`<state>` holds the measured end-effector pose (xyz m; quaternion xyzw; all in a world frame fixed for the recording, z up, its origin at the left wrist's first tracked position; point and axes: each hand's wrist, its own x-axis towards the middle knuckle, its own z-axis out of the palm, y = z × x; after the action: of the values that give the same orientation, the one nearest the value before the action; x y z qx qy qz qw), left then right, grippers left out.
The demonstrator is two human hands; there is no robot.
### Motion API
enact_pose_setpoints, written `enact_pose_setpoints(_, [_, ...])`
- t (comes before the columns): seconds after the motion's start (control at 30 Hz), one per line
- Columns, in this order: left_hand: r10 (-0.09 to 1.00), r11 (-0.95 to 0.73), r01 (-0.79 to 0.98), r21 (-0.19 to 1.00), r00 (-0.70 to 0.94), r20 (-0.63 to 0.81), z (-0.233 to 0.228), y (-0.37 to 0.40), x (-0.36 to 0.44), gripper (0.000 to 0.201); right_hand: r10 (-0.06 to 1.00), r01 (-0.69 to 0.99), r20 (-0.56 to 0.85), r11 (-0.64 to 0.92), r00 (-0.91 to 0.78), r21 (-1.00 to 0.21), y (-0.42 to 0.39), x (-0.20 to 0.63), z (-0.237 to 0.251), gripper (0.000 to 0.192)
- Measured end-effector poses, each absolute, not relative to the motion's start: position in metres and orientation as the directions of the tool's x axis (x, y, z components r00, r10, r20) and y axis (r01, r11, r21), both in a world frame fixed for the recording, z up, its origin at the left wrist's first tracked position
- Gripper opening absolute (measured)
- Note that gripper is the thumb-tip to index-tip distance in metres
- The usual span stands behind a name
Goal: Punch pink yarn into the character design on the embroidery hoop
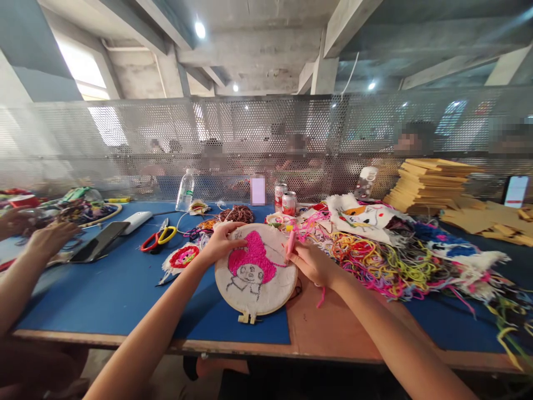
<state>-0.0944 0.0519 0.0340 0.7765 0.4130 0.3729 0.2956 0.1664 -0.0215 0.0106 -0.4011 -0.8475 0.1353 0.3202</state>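
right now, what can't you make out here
In the head view:
Part of the left hand: hidden behind the hooped cloth.
Tip of the pink tool in the right hand: too small.
Far-right phone: screen text too small.
Detail beyond the mesh panel: veiled, blurred.

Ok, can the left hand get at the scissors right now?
Probably, but not while the left hand holds the hoop. The scissors lie uncovered off to its left, with a flower patch and some yarn partly between.

Heaped yarn point(366, 258) and hooped embroidery point(253, 264) show a craft workshop.
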Motion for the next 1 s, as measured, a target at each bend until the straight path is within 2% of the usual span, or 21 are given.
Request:
enact_pose_setpoints(0.2, [0.877,-0.459,0.432,0.776,0.36,0.318,0.0347,0.05,-0.0947,0.052,0.673,0.569,0.447,0.738,-0.589,-0.362,-0.0188,0.1652,0.0122,0.012])
enact_pose_setpoints(0.57, [0.871,-0.462,0.411,0.785,0.375,0.316,0.0354,0.0495,-0.0945,0.051,0.749,0.515,0.488,0.663,-0.449,-0.544,-0.0261,0.171,0.0178,0.019])
enact_pose_setpoints(1.0, [0.879,-0.455,0.426,0.782,0.357,0.316,0.0369,0.0477,-0.0933,0.052,0.734,0.512,0.475,0.679,-0.486,-0.525,-0.0239,0.1703,0.0161,0.016])
